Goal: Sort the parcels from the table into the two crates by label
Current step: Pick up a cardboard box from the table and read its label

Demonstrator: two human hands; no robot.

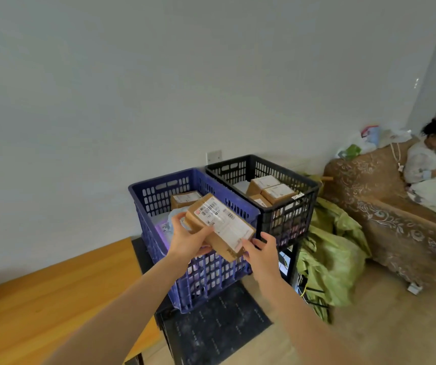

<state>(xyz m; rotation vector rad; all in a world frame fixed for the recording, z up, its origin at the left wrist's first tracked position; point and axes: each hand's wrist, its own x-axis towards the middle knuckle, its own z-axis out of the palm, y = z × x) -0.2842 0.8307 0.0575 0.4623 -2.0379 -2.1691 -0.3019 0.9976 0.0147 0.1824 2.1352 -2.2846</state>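
The orange wooden counter (53, 299) lies at 8 o'clock. The left hand (187, 241) grips the brown cardboard parcel with the white label (219, 225) over the blue slotted plastic crate (158, 196). The right hand (264, 254) pinches its 4 o'clock corner. The person should read the label first, then lower the parcel flat here or into the black slotted plastic crate (290, 219) at 2 o'clock.

Plain white wall (158, 75) ahead of me, one socket plate (213, 156) low on it. Wooden table (53, 299) near left. Beige floor (369, 333), dark mat (216, 322) near centre. Brown patterned sofa (396, 219) on the right, a person (427, 159) seated at its far end. Green sacks (330, 259) piled just beside the sofa. Light soft, even.
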